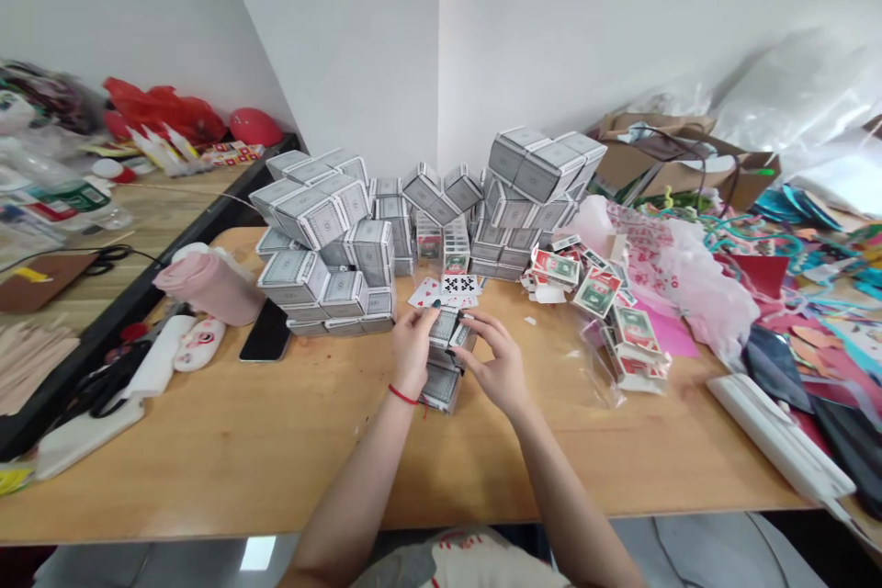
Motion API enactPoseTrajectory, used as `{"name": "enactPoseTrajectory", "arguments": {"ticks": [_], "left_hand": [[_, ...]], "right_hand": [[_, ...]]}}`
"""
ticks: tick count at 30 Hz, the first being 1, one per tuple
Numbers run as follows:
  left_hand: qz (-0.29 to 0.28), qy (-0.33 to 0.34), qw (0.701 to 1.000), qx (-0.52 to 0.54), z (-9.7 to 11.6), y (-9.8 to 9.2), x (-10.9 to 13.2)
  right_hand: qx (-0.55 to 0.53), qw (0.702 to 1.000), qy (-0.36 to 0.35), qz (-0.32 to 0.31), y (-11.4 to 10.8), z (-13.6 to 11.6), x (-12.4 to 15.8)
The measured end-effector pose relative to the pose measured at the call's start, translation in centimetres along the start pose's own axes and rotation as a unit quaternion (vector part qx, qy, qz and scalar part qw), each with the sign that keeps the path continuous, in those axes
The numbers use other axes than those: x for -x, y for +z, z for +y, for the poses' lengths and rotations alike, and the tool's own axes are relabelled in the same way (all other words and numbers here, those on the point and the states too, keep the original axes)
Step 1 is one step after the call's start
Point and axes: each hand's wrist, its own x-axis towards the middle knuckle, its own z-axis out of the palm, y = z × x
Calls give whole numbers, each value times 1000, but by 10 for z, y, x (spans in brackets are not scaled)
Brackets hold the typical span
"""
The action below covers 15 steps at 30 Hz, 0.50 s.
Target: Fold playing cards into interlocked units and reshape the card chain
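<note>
My left hand (412, 351), with a red string on its wrist, grips the left side of a small block of grey-backed playing cards (442, 325). On the other side, the bent fingers and thumb of my right hand (497, 360) hold the same block's right edge. Beneath it sits another playing-card block (441, 388) on the table. Just beyond my fingers lie loose face-up playing cards (459, 284). My fingers partly cover the held block, so its lower edges are hidden.
Stacked card blocks rise at the left (323, 220) and right (541, 170). Opened card boxes (598, 290) and a plastic bag (661, 243) lie to the right, near a white power strip (778, 432). A phone (267, 331), pink roll (207, 285) and scissors (114, 381) are at left.
</note>
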Motion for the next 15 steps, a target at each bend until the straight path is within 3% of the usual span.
{"name": "enactPoseTrajectory", "arguments": {"ticks": [5, 15], "left_hand": [[36, 20, 999, 1, -6, -3, -1], [17, 17, 1000, 14, -8, -4, -4]], "right_hand": [[57, 998, 1, 35, 10, -10, 2], [60, 996, 23, 60, 19, -12, 3]]}}
